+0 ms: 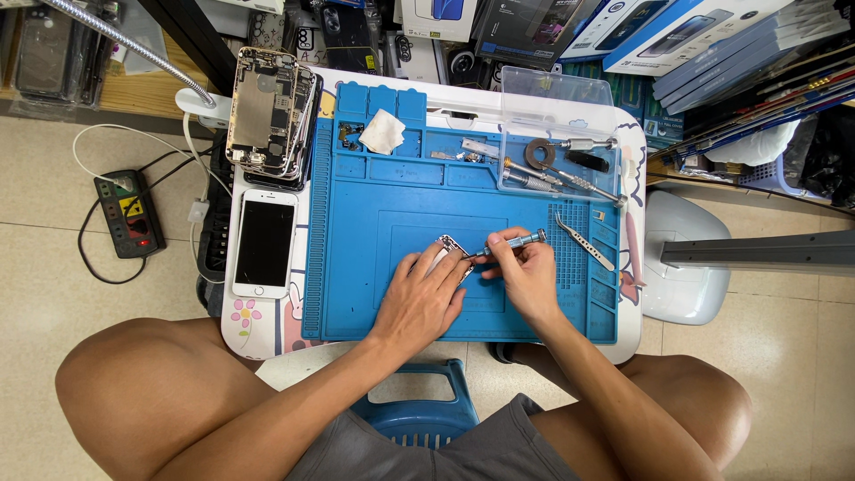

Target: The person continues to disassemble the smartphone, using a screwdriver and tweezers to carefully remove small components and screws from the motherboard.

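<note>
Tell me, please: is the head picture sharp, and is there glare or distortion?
Head view: even, soft light; the hands, left hand and right hand, look sharp on the blue mat; mild glare on the white phone screen; edges bend slightly from the wide lens.
</note>
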